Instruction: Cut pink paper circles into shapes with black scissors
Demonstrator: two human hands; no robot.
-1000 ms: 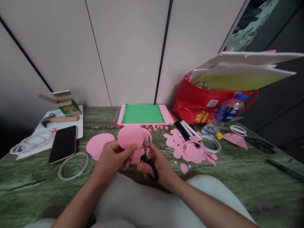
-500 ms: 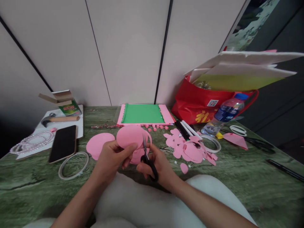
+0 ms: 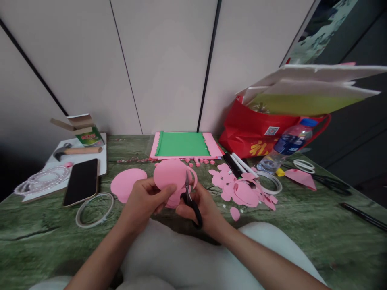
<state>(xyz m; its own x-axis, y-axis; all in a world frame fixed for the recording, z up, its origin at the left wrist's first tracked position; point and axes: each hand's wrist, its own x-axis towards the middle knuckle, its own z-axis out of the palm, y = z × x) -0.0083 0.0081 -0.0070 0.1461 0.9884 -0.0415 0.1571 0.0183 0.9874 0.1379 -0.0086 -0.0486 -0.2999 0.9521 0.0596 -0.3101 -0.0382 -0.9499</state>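
My left hand (image 3: 148,198) pinches the lower edge of a round pink paper (image 3: 170,173) between thumb and fingers. My right hand (image 3: 203,206) is closed round the black handles of the scissors (image 3: 192,208), whose blades point up at the paper's right edge. A thin curved pink strip stands out beside the blades. Under the hands lies more pink paper, partly hidden. Left of my left hand are pink ovals (image 3: 125,184), and to the right is a pile of pink cut pieces (image 3: 244,192).
A phone (image 3: 81,182), tape roll (image 3: 94,210), beads (image 3: 45,180) and hammer (image 3: 81,150) lie left. Green sheet (image 3: 184,144) lies at the back. Right are a red bag (image 3: 242,133), bottle (image 3: 286,147), tape roll (image 3: 276,187) and black pen (image 3: 363,216).
The held paper has shifted slightly right and turned a little. The scissors have moved slightly right, and their blades look less upright against the paper's edge.
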